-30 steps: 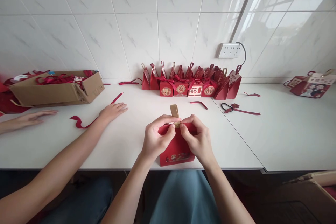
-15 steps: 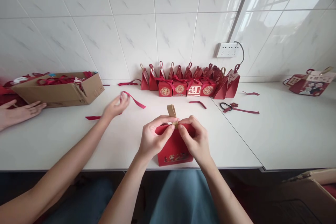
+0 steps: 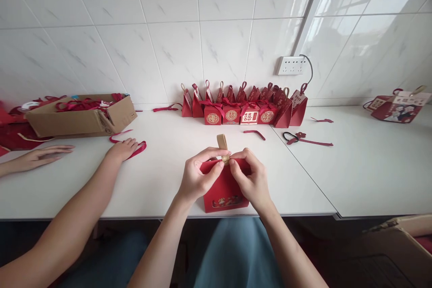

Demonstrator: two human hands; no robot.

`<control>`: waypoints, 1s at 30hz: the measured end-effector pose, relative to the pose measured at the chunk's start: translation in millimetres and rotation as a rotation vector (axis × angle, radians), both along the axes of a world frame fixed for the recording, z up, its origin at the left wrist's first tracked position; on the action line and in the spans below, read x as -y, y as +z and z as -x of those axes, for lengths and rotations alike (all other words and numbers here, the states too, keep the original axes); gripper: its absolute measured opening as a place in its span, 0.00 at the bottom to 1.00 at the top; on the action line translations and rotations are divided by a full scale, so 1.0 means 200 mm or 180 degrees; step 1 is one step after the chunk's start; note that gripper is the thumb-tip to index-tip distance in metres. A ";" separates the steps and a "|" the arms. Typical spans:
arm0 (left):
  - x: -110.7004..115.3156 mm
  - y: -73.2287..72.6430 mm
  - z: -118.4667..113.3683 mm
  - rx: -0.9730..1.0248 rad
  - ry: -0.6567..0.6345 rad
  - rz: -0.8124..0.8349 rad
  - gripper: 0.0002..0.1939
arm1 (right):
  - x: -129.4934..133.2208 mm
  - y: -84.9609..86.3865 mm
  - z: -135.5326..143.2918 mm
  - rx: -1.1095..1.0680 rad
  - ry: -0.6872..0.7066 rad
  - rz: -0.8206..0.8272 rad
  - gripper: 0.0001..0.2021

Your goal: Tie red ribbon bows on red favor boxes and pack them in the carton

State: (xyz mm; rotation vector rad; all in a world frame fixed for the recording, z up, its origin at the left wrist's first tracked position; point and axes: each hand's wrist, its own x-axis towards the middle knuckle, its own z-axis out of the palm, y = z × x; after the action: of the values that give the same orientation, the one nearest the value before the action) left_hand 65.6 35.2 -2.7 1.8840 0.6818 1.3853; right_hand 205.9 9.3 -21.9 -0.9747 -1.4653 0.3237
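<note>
A red paper gift box (image 3: 224, 189) with a patterned cut-out near its base stands at the table's front edge. A gold ribbon loop (image 3: 222, 141) rises from its top. On the left of the loop, my left hand (image 3: 199, 175) pinches the box top and the ribbon's base between thumb and fingers. My right hand (image 3: 249, 175) grips the same top from the right, its thumb on the front and forefinger along the upper edge. Both thumbs nearly meet below the loop. The box's far side is hidden.
Several finished red boxes (image 3: 249, 114) line the wall. A cardboard box (image 3: 74, 123) of red ribbons stands left. Beside me a co-worker's hand (image 3: 124, 147) lies on a red ribbon (image 3: 140, 149). Dark-red straps (image 3: 313, 142) lie right of centre; another box (image 3: 400, 108) stands far right.
The co-worker's hand has moved left and down with the red ribbon, and their other hand has shifted off the cardboard box. My hands hold almost the same position.
</note>
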 end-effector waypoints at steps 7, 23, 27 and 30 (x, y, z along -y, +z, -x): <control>0.00 -0.01 0.01 -0.0018 0.0031 0.0007 0.10 | 0.00 -0.01 0.00 -0.0029 0.0032 0.0003 0.04; 0.02 -0.01 -0.01 -0.0031 0.0242 0.0017 0.08 | 0.01 0.00 0.00 -0.0007 -0.0022 -0.0047 0.04; 0.02 -0.01 -0.03 -0.0039 0.0399 -0.0047 0.07 | 0.01 0.00 0.00 0.0022 -0.0057 -0.0107 0.04; 0.01 -0.02 -0.03 -0.0034 0.0449 -0.0081 0.07 | 0.01 -0.01 0.00 0.0055 -0.0079 -0.0146 0.04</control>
State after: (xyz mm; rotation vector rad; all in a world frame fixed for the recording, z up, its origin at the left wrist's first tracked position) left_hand 71.9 33.2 -7.6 1.8949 0.8196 1.4789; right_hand 206.3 7.7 -23.1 -0.9600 -1.4692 0.2630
